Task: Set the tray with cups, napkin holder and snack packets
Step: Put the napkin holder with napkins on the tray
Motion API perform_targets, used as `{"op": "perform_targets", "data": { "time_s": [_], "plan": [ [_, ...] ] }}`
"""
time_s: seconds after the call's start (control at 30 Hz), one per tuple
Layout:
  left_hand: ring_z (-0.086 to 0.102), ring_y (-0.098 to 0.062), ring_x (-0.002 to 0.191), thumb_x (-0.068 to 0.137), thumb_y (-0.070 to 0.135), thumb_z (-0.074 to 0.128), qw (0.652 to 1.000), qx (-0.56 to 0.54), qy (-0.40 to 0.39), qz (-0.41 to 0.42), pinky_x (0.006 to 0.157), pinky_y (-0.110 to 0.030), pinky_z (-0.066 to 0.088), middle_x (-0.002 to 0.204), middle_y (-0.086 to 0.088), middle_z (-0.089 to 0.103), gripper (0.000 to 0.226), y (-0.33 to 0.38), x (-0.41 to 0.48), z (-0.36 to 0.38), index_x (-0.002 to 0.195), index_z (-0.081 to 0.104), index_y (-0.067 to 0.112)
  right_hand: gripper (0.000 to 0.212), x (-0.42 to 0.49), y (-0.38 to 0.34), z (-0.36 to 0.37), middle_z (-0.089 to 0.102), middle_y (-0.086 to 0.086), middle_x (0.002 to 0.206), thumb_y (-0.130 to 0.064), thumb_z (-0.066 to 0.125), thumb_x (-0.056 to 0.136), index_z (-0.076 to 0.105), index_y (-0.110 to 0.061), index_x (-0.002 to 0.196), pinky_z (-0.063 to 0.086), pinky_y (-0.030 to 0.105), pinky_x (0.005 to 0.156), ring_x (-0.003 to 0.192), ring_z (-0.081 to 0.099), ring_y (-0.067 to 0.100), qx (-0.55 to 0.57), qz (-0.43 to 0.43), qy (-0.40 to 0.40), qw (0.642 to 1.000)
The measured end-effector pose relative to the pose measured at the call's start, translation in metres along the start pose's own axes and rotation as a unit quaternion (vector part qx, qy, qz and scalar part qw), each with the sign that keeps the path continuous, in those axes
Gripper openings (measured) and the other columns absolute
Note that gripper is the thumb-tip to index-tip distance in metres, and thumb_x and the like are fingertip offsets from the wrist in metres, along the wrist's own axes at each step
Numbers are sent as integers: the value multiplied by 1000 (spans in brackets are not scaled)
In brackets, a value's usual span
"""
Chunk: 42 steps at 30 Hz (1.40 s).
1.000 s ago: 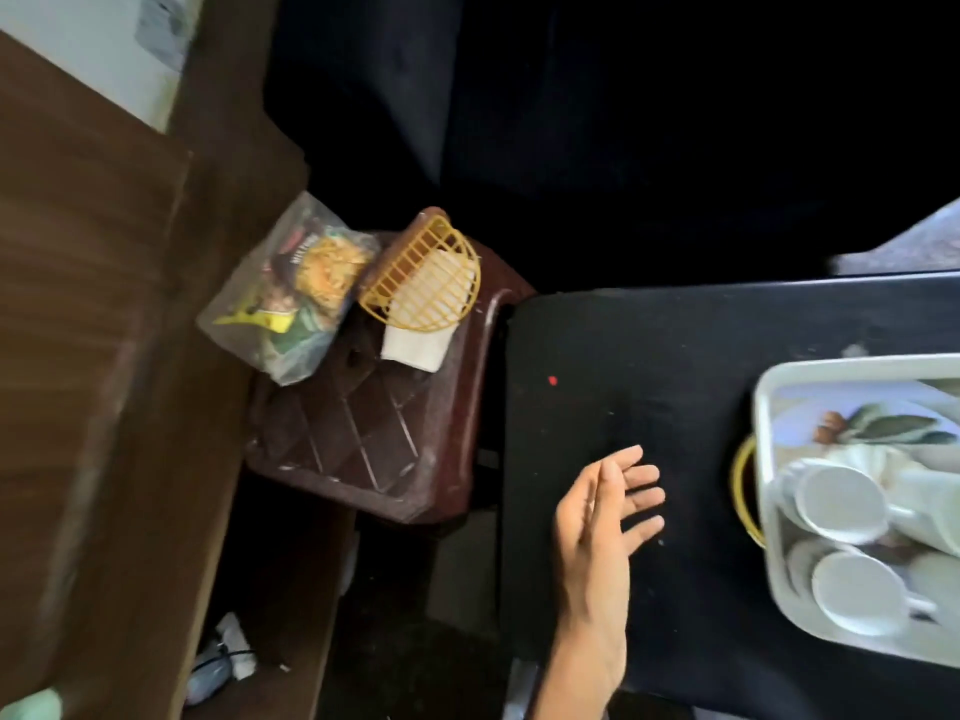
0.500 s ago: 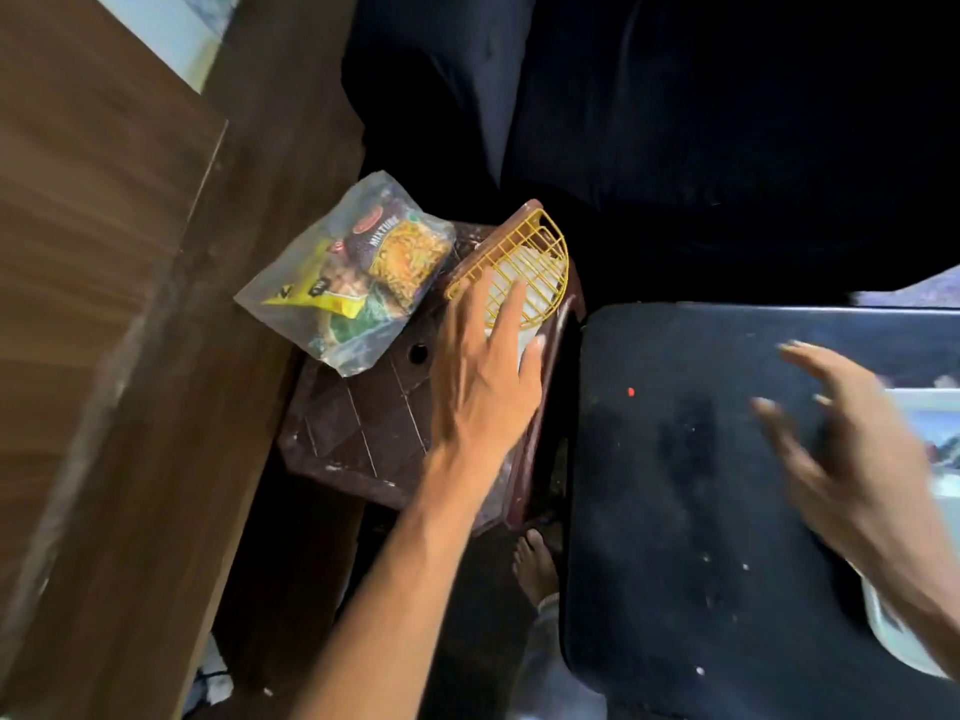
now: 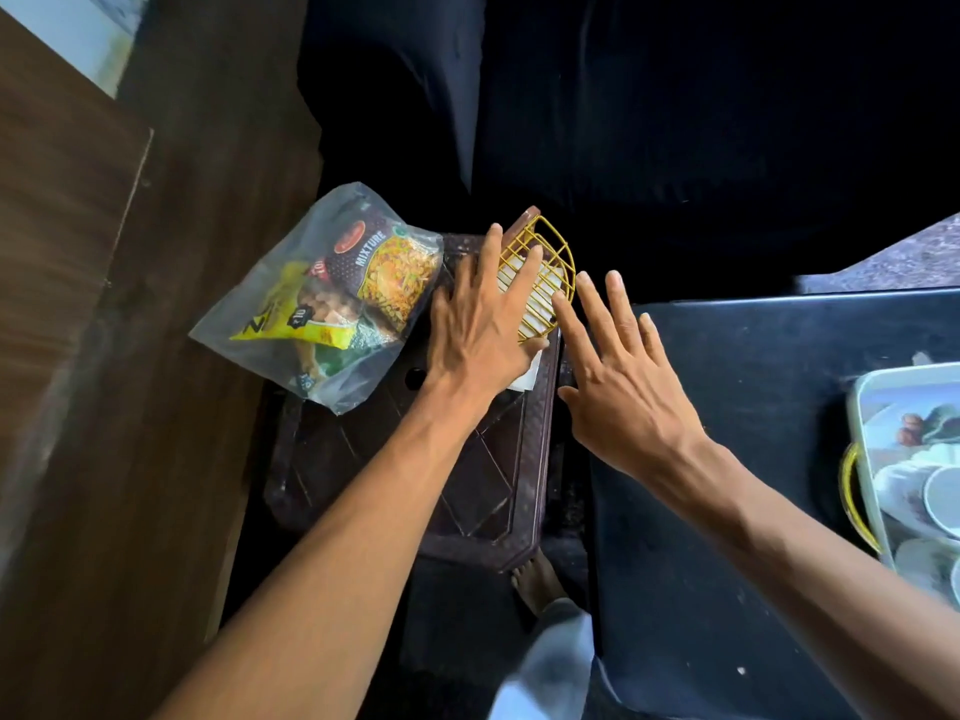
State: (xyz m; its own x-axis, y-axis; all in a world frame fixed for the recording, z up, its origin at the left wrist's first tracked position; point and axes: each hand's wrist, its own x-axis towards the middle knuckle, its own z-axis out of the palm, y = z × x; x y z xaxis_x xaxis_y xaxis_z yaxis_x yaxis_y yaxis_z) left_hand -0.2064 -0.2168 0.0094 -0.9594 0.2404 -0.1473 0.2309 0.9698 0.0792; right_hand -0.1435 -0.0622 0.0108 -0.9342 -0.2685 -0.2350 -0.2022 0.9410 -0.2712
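Observation:
A yellow wire napkin holder [image 3: 551,262] with white napkins lies on a dark brown plastic stool [image 3: 483,491]. My left hand [image 3: 483,330] lies flat over the holder's near side, fingers straight. My right hand [image 3: 618,371] is spread open just right of the holder, its index fingertip at the wire edge. A clear plastic bag of snack packets [image 3: 337,298] rests on the stool's left corner. At the right edge a white tray [image 3: 862,407] on the black table holds white cups [image 3: 940,496].
A black table [image 3: 753,387] stands to the right of the stool. A brown wooden panel [image 3: 104,356] fills the left side. Dark cloth hangs behind the stool. A bare foot [image 3: 535,579] shows below the stool.
Both hands have moved forward to the napkin holder. The right hand came over from the table, and the left hand slid further onto the holder.

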Motion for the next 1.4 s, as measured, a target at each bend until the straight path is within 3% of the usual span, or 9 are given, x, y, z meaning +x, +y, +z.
{"op": "perform_targets", "data": {
  "time_s": [0.17, 0.37, 0.47, 0.57, 0.7, 0.9, 1.0, 1.17, 1.4],
  "plan": [
    [55, -36, 128, 72, 55, 81, 996, -53, 71, -10, 96, -49, 55, 158, -13, 39, 97, -7, -4, -6, 153, 39, 23, 78, -9, -2, -5, 13, 12, 167, -17, 63, 93, 21, -11, 158, 16, 45, 125, 156, 2, 29, 137, 12, 69, 988],
    [53, -21, 131, 71, 53, 80, 947, -239, 181, -114, 103, -32, 48, 149, -6, 49, 85, 14, -50, -26, 146, 52, 24, 50, -42, 7, -22, 57, -7, 140, -27, 62, 97, 48, -20, 144, 50, 20, 100, 124, 56, 1, 441, 171, 159, 867],
    [45, 0, 130, 70, 53, 77, 906, -346, 206, -131, 110, -11, 36, 147, -4, 51, 82, 45, -87, -35, 143, 55, 24, 46, -63, 10, -31, 67, -11, 128, -35, 63, 95, 53, -25, 139, 54, 29, 96, 114, 65, 2, 569, 167, 108, 798],
    [50, -1, 133, 71, 48, 77, 863, -450, 185, -132, 108, -11, 39, 143, -3, 53, 80, 88, -120, -36, 142, 56, 19, 34, -91, 18, -40, 71, -4, 123, -28, 61, 98, 60, -22, 131, 55, 36, 95, 113, 68, 14, 632, 119, 83, 762],
    [52, -11, 137, 73, 49, 74, 811, -556, 98, -153, 106, -32, 52, 149, 3, 46, 79, 155, -147, -31, 144, 53, 22, 25, -136, 49, -51, 77, -1, 109, -13, 59, 100, 67, -21, 122, 59, 26, 82, 100, 73, 17, 630, 149, 95, 756],
    [32, 4, 147, 76, 55, 70, 828, -542, 14, -145, 117, -19, 35, 160, 18, 32, 75, 264, -152, -35, 146, 49, 36, 28, -199, 125, -71, 77, -10, 107, -11, 61, 98, 68, -23, 122, 60, 26, 81, 99, 72, 7, 554, 248, 135, 783],
    [44, 0, 142, 79, 39, 75, 736, -663, -47, -128, 116, -37, 42, 155, 20, 45, 72, 342, -147, -43, 146, 50, 30, 29, -241, 181, -89, 77, -5, 107, -11, 62, 97, 68, -22, 123, 60, 37, 83, 98, 73, 10, 511, 288, 168, 793],
    [39, 7, 143, 85, 61, 55, 604, -768, -170, -126, 122, -30, 34, 157, 19, 45, 69, 436, -127, -49, 147, 48, 32, 32, -291, 268, -108, 76, -12, 111, -21, 65, 94, 67, -24, 126, 57, 27, 91, 103, 71, 5, 437, 342, 210, 805],
    [44, 11, 136, 75, 87, 39, 537, -788, -254, -161, 124, -35, 29, 154, 19, 49, 88, 528, -87, -26, 147, 48, 37, 37, -317, 381, -103, 72, -12, 121, -51, 54, 98, 64, -36, 130, 50, 48, 103, 114, 68, 12, 478, 359, 191, 779]
  ]
}}
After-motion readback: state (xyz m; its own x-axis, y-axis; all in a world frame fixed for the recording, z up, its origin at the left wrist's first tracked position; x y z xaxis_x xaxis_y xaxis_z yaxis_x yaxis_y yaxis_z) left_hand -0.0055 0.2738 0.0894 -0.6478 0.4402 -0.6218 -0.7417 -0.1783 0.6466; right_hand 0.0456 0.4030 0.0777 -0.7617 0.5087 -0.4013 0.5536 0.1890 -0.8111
